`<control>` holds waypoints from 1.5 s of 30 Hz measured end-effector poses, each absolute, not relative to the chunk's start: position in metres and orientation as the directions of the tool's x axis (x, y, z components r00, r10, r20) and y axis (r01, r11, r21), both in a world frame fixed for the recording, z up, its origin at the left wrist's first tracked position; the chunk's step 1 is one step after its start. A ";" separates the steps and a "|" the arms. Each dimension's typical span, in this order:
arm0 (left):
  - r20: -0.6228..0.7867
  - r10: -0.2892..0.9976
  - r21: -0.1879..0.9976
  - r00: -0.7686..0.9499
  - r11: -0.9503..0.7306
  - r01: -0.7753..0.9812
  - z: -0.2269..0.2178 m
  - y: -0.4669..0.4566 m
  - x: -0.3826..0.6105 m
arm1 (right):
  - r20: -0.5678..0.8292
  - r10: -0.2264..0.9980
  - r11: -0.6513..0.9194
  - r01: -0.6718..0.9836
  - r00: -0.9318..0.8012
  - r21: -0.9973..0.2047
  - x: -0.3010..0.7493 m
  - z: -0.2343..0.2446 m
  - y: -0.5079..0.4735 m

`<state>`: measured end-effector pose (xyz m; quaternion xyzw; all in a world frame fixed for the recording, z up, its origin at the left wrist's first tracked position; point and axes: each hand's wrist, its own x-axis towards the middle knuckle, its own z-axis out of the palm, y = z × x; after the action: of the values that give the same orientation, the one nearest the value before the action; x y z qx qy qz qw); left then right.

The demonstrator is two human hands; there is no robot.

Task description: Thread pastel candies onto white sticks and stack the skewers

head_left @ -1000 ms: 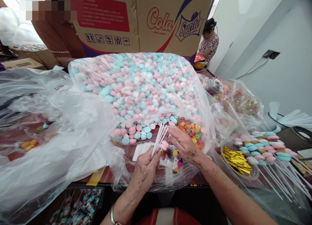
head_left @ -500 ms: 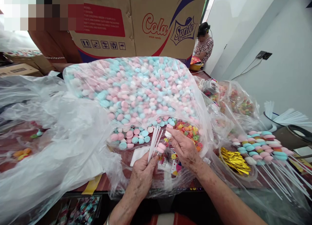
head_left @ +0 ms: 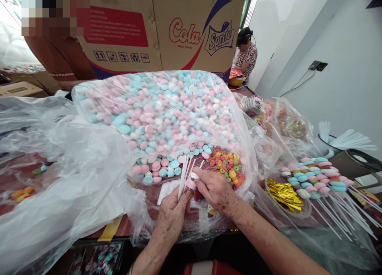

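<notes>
My left hand (head_left: 173, 213) is closed around a bundle of thin white sticks (head_left: 183, 176) pointing up. On one stick, just above my left fingers, sits a pink marshmallow (head_left: 190, 183). My right hand (head_left: 217, 190) pinches a white marshmallow (head_left: 193, 175) right over the pink one, close to the stick; its fingers hide part of both. Behind my hands, loose pink, white and blue marshmallows (head_left: 170, 172) lie at the mouth of a large clear bag (head_left: 167, 104) full of them. Small coloured gummy rings (head_left: 225, 162) are heaped beyond my right hand.
At the right, a round tub of gold twist ties (head_left: 283, 193) stands beside a pile of finished marshmallow sticks (head_left: 320, 177). A pot (head_left: 343, 155) holds more white sticks. A large carton (head_left: 125, 32) rises behind the bag. One co-worker (head_left: 246, 58) is at the back.
My right hand has moved left and slightly down, bringing the white marshmallow from beside the sticks to over the pink one. The whole view has shifted slightly.
</notes>
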<state>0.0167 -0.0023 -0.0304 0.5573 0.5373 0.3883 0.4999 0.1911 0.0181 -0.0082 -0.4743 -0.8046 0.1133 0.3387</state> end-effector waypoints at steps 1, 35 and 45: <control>-0.103 0.987 0.975 0.120 0.076 0.210 -0.032 -0.002 0.016 | 0.425 0.837 0.530 0.700 -0.343 -0.478 0.191 -0.008 0.019; -0.205 0.979 0.978 -0.002 0.205 -0.034 -0.034 -0.004 0.022 | 0.071 0.885 0.466 0.877 -0.460 -0.118 0.195 -0.001 0.030; -0.166 0.977 0.975 0.135 0.143 0.169 -0.024 -0.006 0.019 | 0.074 0.996 0.067 0.122 0.051 -0.990 0.234 0.013 0.052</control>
<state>0.0194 -0.0062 -0.0237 0.5334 0.5372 0.3796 0.5318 0.2337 0.0518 0.0130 -0.5249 -0.5324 0.4369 0.5002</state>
